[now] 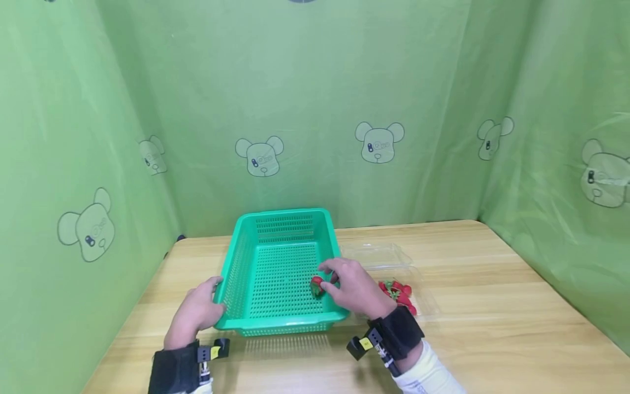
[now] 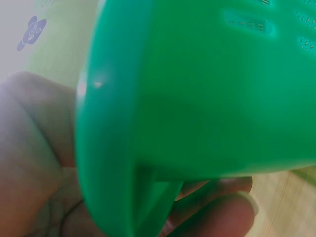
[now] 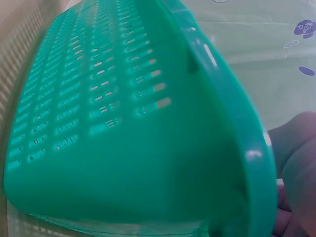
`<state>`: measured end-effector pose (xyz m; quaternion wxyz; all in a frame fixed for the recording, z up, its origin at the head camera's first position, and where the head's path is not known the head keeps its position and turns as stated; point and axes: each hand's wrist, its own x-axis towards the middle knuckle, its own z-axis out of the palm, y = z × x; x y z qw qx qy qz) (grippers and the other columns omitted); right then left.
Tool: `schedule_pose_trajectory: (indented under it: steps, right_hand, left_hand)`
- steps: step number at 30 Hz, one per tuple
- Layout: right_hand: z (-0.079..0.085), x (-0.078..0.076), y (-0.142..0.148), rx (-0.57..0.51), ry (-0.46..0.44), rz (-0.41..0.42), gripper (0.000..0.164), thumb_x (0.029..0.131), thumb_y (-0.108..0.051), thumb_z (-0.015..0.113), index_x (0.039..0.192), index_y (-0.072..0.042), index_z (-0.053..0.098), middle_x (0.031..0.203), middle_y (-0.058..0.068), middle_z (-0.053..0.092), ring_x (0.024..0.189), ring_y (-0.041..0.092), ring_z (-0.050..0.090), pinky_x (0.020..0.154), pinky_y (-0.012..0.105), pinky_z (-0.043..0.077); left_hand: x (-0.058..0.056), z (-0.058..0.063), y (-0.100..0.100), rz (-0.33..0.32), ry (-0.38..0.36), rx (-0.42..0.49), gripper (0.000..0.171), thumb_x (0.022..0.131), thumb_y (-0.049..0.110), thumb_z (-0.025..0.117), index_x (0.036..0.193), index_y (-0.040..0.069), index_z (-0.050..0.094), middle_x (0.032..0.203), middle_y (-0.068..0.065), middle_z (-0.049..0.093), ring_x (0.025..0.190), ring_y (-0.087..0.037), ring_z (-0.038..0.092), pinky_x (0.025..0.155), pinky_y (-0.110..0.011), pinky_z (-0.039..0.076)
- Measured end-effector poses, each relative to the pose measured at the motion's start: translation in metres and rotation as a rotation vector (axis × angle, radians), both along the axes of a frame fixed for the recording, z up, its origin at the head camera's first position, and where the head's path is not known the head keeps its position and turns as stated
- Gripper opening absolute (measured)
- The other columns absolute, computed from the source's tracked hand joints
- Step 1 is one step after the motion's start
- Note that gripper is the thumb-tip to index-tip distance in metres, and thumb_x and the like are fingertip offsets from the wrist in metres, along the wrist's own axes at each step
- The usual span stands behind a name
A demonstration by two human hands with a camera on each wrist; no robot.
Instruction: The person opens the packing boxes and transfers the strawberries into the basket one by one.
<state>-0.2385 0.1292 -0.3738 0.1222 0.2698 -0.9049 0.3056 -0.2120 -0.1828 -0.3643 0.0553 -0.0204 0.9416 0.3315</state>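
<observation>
A green plastic basket (image 1: 285, 318) with slotted walls stands in front of me. My left hand (image 1: 197, 306) grips its left rim; in the left wrist view fingers (image 2: 222, 212) curl beneath the edge. A red strawberry (image 1: 316, 285) with green leaves lies inside, near the right wall. Over the right rim reaches my right hand (image 1: 355, 287), thumb and forefinger spread apart, thumb tip right at the strawberry. The right wrist view has the basket rim (image 3: 261, 173) covering most of that hand. More strawberries (image 1: 404, 300) sit in a clear plastic container (image 1: 427, 298) beside it.
The container's clear lid (image 1: 376, 256) lies folded back behind the strawberries. All this is on a wooden table (image 1: 497, 306). Green curtains (image 1: 315, 98) with bear-head prints hang behind and along both sides.
</observation>
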Motion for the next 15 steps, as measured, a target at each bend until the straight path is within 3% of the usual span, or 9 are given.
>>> schedule_pose_trajectory:
  steps: [15]
  right_hand:
    - [0.008,0.001,0.016,-0.023,0.016,-0.07,0.03,0.082,-0.015,0.073,0.11,-0.007,0.064,0.1,0.007,0.068,0.076,0.011,0.06,0.066,0.029,0.055]
  left_hand:
    - [0.0,0.0,-0.001,-0.011,0.002,0.005,0.063,0.085,0.0,0.055,0.142,-0.006,0.029,0.135,-0.034,0.043,0.084,-0.027,0.057,0.067,-0.038,0.052]
